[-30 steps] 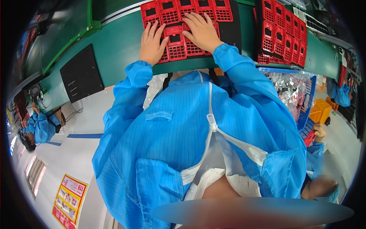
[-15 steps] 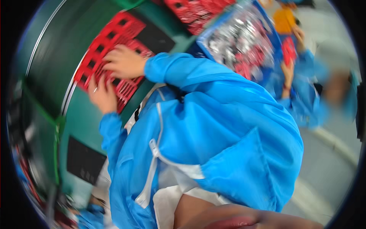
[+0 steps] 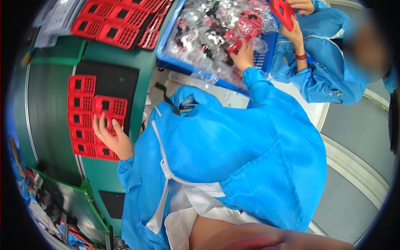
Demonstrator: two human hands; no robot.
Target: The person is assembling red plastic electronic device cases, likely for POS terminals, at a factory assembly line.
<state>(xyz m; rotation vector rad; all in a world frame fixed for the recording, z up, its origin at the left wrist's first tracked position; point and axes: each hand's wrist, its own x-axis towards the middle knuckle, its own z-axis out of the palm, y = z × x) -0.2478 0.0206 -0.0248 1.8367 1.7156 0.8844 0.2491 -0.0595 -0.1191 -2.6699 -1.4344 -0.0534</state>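
My left hand (image 3: 112,136) lies with fingers spread over a group of red plastic grid-like frames (image 3: 81,102), set in columns on the green worktop. Each frame has a square opening and rows of slots. To the right, my right hand (image 3: 243,57) reaches into a blue crate (image 3: 177,66) heaped with clear plastic bags (image 3: 196,50). Its fingers close around a red plastic part (image 3: 236,46) among the bags, whose full shape is hidden.
More red frames (image 3: 118,35) sit at the back left beside pale grey trays (image 3: 62,16). A black mat (image 3: 121,77) lies under the near frames. At the right, a co-worker in blue holds a red frame (image 3: 281,12). A green-edged panel (image 3: 68,200) stands lower left.
Both hands were on the red frames. My right hand has moved off them to the right into the crate, while my left stays on the frames. The whole view has swung rightward.
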